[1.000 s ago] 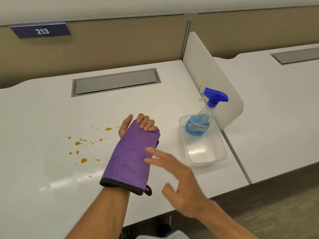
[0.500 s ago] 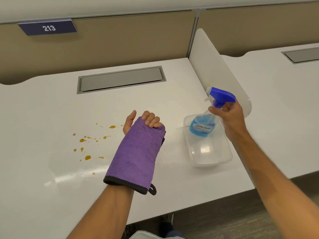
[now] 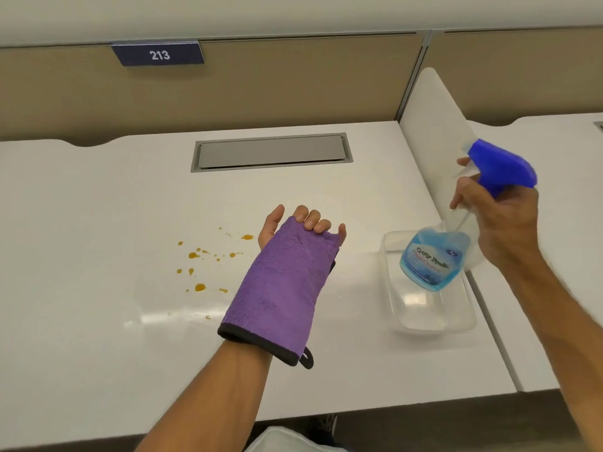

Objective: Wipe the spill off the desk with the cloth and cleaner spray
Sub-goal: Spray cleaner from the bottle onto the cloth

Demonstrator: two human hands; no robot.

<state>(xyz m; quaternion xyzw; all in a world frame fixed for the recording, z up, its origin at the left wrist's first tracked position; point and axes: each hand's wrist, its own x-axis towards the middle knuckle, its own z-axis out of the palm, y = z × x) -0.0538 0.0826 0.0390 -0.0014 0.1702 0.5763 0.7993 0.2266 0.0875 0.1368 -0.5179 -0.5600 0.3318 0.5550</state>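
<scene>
Head view. The right hand point(image 3: 499, 223), at the right of the frame, is closed around the neck of the spray bottle point(image 3: 434, 259), fingers curled under the blue trigger head point(image 3: 502, 168). Half a second earlier this hand was only meeting the bottle as it stood in the clear tray point(image 3: 424, 318); the bottle now hangs tilted above the tray, its base clear of the tray floor, nozzle toward the left of the frame. One second earlier the hand was empty, low in the frame. The pickup therefore appears complete, and spraying can follow.

The left hand point(image 3: 303, 223), at centre, has not shifted relative to the tabletop point(image 3: 98, 207). The purple cloth point(image 3: 284, 282) lies draped over its back and wrist, fingers folded over the cloth's upper edge to pin it, thumb free.

The spill point(image 3: 199, 259), a scatter of orange drops, sits at centre left, just beside the left hand and untouched; no drop is smeared or wetted. It is well apart from the bottle, with the left hand between them.

Judgement: the task is at its start. The bottle must cross to the left, over or past the cloth hand, before the trigger is pulled; wiping has not begun.
</scene>
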